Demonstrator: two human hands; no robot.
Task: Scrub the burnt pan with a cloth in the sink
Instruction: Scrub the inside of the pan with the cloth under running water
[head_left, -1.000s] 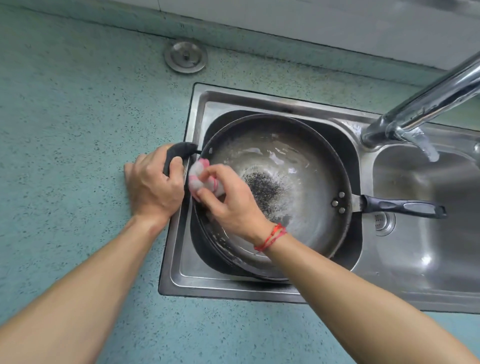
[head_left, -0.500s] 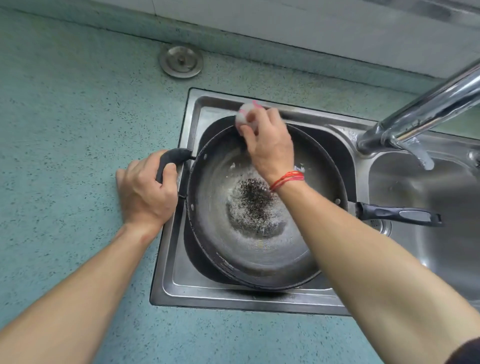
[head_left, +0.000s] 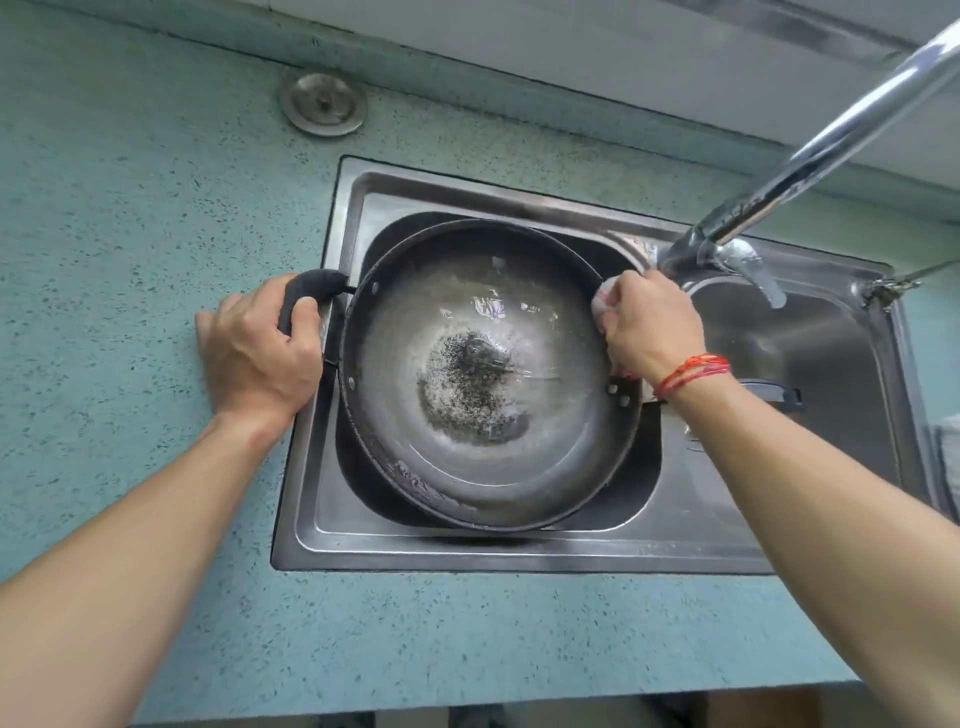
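Gripping the small black helper handle on the pan's left rim, the left hand is curled tight around it, fingers wrapped over, heel of the hand resting on the countertop beside the pan. Over on the pan's right rim, the right hand is bunched around the cloth, a pale wad with a touch of pink peeking out past the knuckles, pressed against the inside wall of the pan just under the edge. A red string bracelet sits on that wrist. The pan itself, wide and dark, lies in the left basin of the steel sink, filling it almost rim to rim, with a black speckled burnt patch at its centre and a wet sheen around it. Its long handle pokes out to the right, mostly hidden behind the right forearm. Beyond the pan's right side the chrome faucet slants overhead. Behind the pan, on the counter, a round metal sink plug.
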